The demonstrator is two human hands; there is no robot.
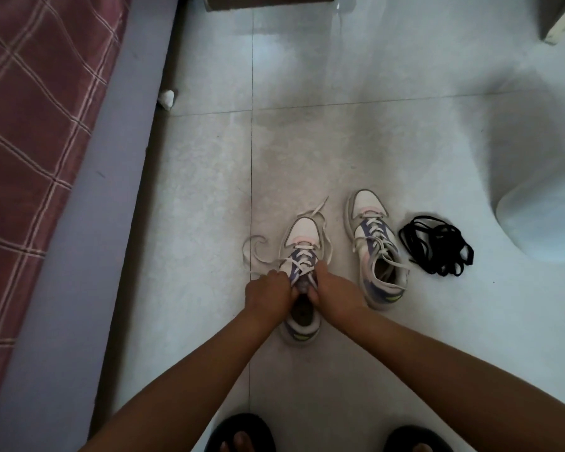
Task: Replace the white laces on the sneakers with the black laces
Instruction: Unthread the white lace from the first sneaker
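Observation:
Two white-and-purple sneakers stand on the tiled floor, toes pointing away from me. The left sneaker point(302, 243) has its white lace point(258, 252) untied, with loose ends trailing off to the left and past the toe. My left hand point(268, 290) and my right hand point(331, 285) both grip this shoe at the top of its lacing, fingers curled around the lace there. The right sneaker point(374, 246) stands apart, still laced in white. A tangled pile of black laces point(437, 249) lies just right of it.
A bed with a maroon checked cover point(30, 141) and grey frame runs along the left. A crumpled white scrap point(167, 98) lies by the bed. My feet in dark sandals point(242, 435) are at the bottom edge. A pale furniture corner point(558, 31) shows top right.

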